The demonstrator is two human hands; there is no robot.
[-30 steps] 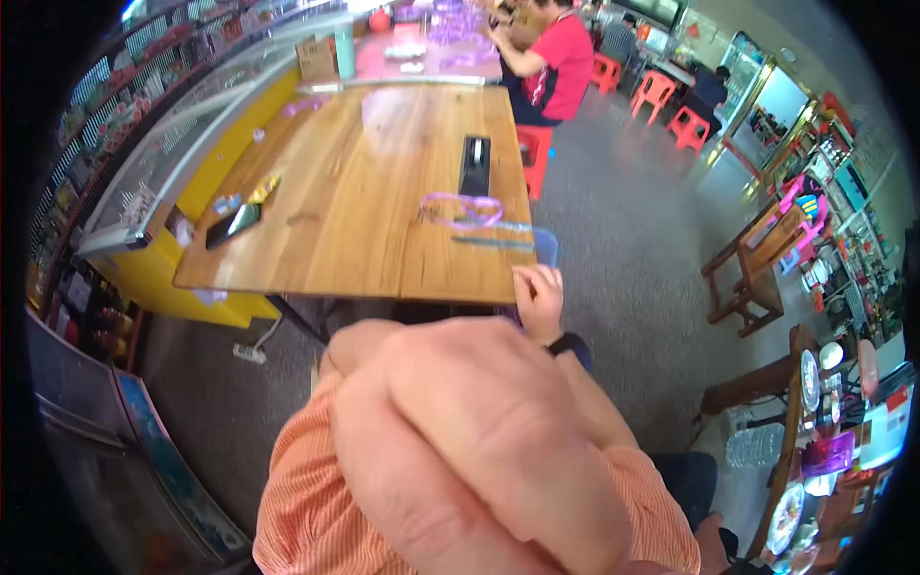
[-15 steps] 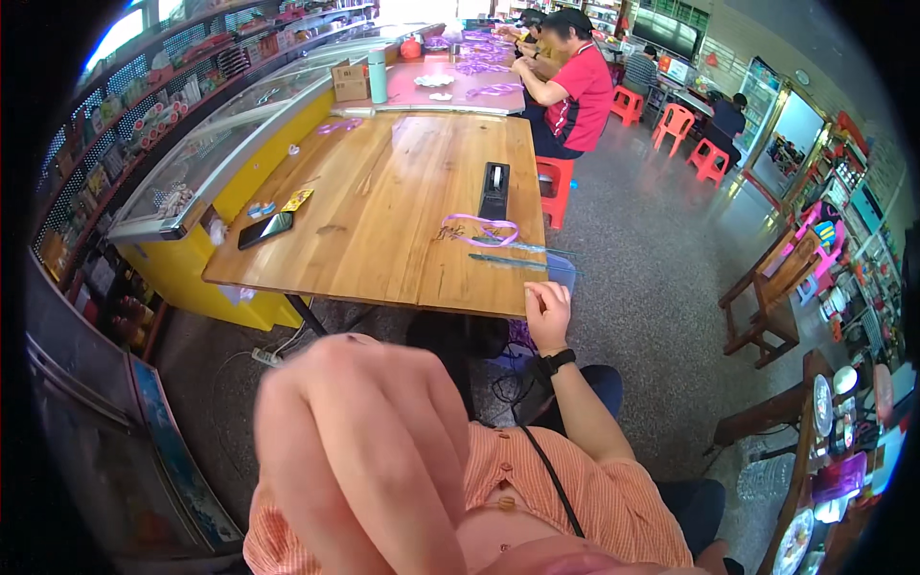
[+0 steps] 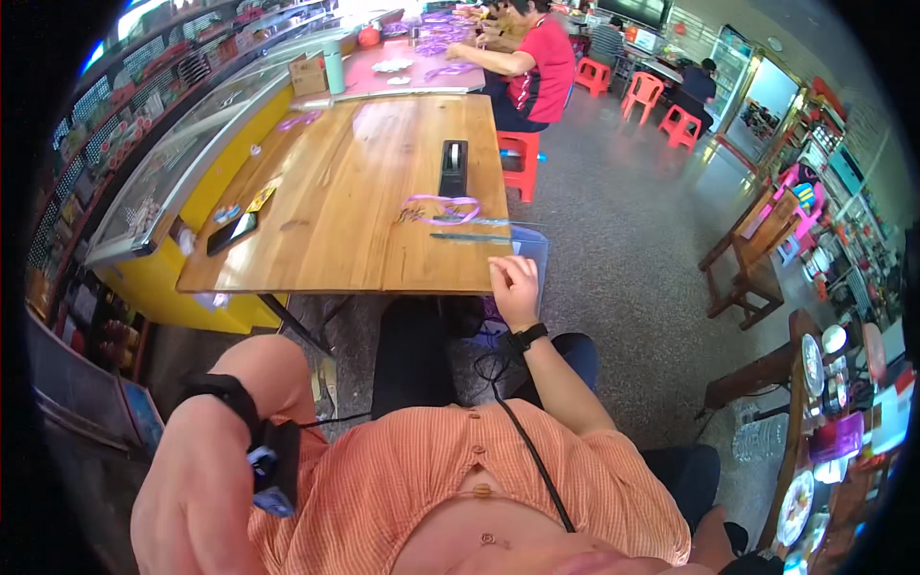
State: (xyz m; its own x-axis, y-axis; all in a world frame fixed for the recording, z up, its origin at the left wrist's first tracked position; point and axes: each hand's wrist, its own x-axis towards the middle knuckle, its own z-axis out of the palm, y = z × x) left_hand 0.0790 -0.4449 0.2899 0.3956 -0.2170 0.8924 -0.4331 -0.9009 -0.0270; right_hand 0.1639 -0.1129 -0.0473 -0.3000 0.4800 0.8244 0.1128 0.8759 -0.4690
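My right hand [image 3: 516, 290], with a black watch [image 3: 526, 336] on its wrist, rests at the front right corner of the wooden table [image 3: 345, 192]. Its fingers are curled in, and nothing shows in them. My left hand [image 3: 182, 489] is raised close at the lower left, its fingers hidden. A black strap [image 3: 226, 391] with a dark device [image 3: 276, 468] circles that wrist. Past my right hand lie a thin dark strip [image 3: 470, 237], a purple ribbon loop [image 3: 467, 207], small dark pieces [image 3: 414, 216] and a black tape dispenser [image 3: 453, 169].
A phone [image 3: 232, 233] and a yellow packet [image 3: 261, 198] lie on the table's left. Beyond, a person in red [image 3: 544, 67] sits at a pink-topped table [image 3: 412, 77] with purple ribbons. A glass-topped case [image 3: 192, 153] borders the left; a wooden chair [image 3: 752, 249] stands right.
My left hand has swung from in front of my chest down to the lower left. The view has shifted, so the table sits further left and higher. My right hand stays at the table corner.
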